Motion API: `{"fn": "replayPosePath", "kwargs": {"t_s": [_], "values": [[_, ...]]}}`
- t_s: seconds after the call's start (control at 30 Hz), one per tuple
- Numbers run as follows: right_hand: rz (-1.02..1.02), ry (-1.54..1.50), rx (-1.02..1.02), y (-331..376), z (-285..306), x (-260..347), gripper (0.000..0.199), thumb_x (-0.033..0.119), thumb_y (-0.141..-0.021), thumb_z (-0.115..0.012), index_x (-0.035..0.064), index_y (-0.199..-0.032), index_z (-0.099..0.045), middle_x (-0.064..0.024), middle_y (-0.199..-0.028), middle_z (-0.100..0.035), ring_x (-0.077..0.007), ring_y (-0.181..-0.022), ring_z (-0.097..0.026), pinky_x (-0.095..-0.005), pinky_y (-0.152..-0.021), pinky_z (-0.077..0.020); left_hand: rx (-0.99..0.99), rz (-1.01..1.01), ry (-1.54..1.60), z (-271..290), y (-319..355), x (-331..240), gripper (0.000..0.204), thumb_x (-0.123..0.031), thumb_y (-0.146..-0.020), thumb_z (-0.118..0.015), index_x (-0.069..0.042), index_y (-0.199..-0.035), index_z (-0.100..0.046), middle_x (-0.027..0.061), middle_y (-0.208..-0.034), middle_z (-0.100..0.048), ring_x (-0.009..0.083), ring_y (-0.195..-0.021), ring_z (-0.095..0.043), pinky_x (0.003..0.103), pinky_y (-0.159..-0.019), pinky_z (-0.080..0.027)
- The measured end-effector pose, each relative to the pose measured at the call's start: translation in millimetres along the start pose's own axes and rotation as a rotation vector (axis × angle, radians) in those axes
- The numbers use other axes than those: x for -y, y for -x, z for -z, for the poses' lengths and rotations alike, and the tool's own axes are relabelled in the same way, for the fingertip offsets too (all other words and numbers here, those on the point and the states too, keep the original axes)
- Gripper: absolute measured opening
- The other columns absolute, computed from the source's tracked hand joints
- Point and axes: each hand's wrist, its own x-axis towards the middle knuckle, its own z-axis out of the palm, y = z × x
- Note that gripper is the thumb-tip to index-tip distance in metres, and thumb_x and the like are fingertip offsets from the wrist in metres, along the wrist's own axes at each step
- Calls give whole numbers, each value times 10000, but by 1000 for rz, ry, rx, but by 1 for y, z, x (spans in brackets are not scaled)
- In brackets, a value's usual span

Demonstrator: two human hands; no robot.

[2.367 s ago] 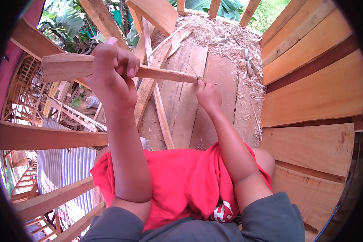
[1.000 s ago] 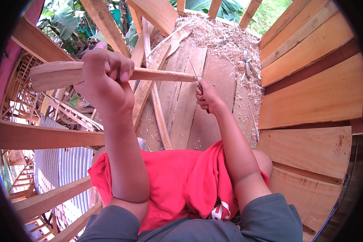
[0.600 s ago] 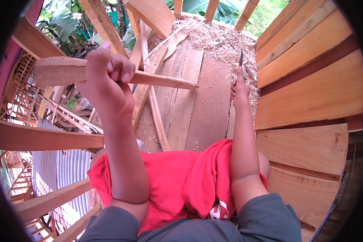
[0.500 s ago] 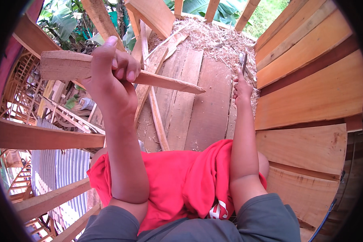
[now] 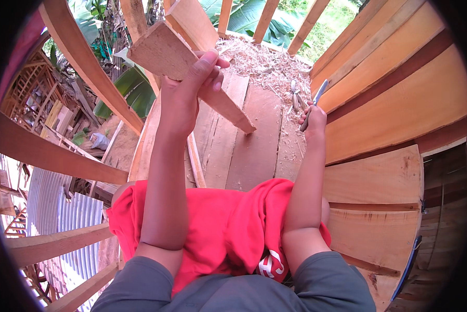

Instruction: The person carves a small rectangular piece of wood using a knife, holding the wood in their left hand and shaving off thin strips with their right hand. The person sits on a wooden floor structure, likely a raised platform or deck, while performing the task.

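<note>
Well away from the knife (image 5: 321, 92), white lettering (image 5: 266, 267)

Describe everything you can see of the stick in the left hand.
The stick looks like bare, light-brown wood, with no coating visible. Its broad end, cut flat, is at upper left; the rest narrows to a small tip at lower right. It slants across the picture, gripped partway along by the left hand, which hides part of it. It appears in front of the floor; whether the tip touches is unclear. The knife is apart from it.
</note>
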Motion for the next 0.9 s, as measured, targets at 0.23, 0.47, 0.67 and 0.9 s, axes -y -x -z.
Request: {"fn": "replayPosePath", "kwargs": {"t_s": [0.23,0.47,0.67,0.9], "values": [[145,381,340,97,-21,49,246,205,-973,-528,22,-1137,-543,-3,-644,-504,-58,-435,-429,-215,-360,-314,281,-127,-217,1,9,-4,245,-275,-932,-605,-56,-826,-579,33,-770,-553,170,-766,-581,314,-739,-446],[240,659,575,118,-14,-30,257,293,-973,-541,49,-923,-603,22,-593,-463,-56,-436,-397,-261,-367,-288,255,-42,103,-16,23,8,311,-283,-943,-568,-91,-724,-458,24,-685,-468,134,-634,-486,296,-642,-392],[-384,604,547,91,-24,-84,538,525,-992,-342,52,-857,-560,-10,-592,-459,-108,-400,-379,-299,-354,-271,308,-150,211,-17,23,24,262,-251,-961,-560,-96,-782,-448,-19,-626,-384,79,-550,-333,245,-547,-291],[106,869,419,100,-75,-82,631,418,-955,-284,-108,-1037,-623,-307,-971,-647,-469,-939,-613,-494,-868,-459,228,-153,199,-11,26,19,341,-236,-999,-492,-120,-709,-354,-34,-578,-269,82,-504,-222,270,-510,-232]]}}
